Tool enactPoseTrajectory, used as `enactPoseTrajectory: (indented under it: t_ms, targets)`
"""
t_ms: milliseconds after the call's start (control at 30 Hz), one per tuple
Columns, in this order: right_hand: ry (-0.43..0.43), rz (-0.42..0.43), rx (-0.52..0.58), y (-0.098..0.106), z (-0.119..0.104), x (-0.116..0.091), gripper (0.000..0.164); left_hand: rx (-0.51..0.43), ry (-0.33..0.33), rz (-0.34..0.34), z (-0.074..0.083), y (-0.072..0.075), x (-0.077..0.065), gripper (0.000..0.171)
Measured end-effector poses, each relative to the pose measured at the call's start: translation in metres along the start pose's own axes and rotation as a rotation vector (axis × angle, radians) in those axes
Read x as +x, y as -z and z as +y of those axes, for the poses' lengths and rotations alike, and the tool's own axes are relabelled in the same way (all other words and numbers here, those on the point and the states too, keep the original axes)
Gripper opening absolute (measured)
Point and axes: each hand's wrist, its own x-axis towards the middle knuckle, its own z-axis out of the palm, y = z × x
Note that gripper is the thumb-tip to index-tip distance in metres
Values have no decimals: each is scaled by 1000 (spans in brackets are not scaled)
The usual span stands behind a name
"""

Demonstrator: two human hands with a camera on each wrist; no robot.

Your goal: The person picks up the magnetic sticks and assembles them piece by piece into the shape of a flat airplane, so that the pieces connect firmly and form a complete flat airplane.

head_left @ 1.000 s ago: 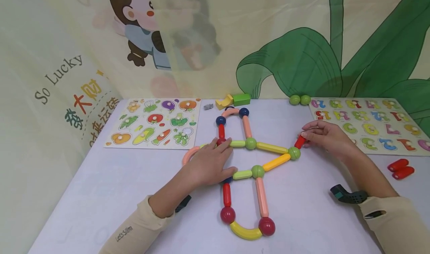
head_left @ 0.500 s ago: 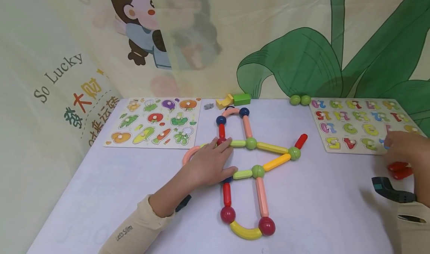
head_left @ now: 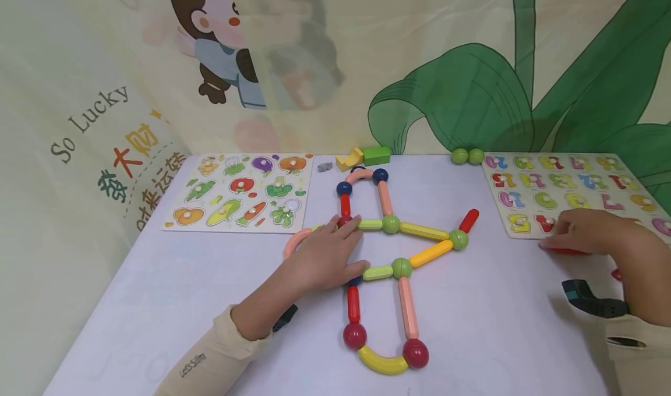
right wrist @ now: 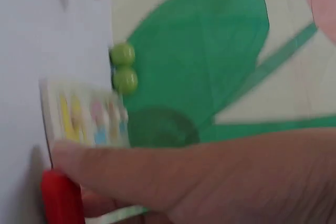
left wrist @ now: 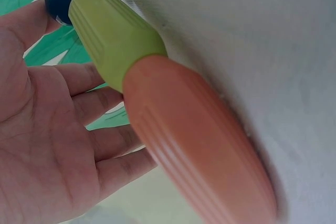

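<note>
A flat figure of coloured magnetic rods and balls lies mid-table in the head view. My left hand (head_left: 320, 259) rests over its left part with fingers spread, hiding some of the joints. The left wrist view has a dark blue ball (left wrist: 63, 3), a light green rod (left wrist: 113, 32) and a curved pink rod (left wrist: 194, 135) beside the fingers. At the figure's right tip, a short red rod (head_left: 469, 221) sticks out from a green ball (head_left: 458, 240). My right hand (head_left: 597, 233) pinches another short red rod (right wrist: 62, 198) near the number board's front edge.
A number puzzle board (head_left: 566, 201) lies at the right, a vegetable puzzle board (head_left: 209, 172) at the left. Two green balls (head_left: 468, 156) and green and yellow blocks (head_left: 376, 155) sit by the back cloth. One more red rod (head_left: 617, 275) shows partly behind the right wrist.
My right hand let go of the red rod at the green ball, moved right to the two loose red rods, and now comes back leftward with one. The left hand has stayed put.
</note>
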Motion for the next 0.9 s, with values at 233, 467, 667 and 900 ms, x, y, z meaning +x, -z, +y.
enactPoseTrajectory:
  t_ms: [233, 467, 667, 900]
  targets:
    - [236, 25, 0, -15, -78, 1, 38, 5, 0, 2, 0, 0, 1, 69]
    - [333, 56, 6, -19, -99, -1, 26, 15, -3, 5, -1, -1, 1, 68]
    - [390, 178, -52, -19, -110, -3, 28, 10, 0, 5, -1, -1, 0, 68]
    - [375, 175, 12, -7, -99, -2, 24, 4, 1, 2, 0, -1, 0, 68]
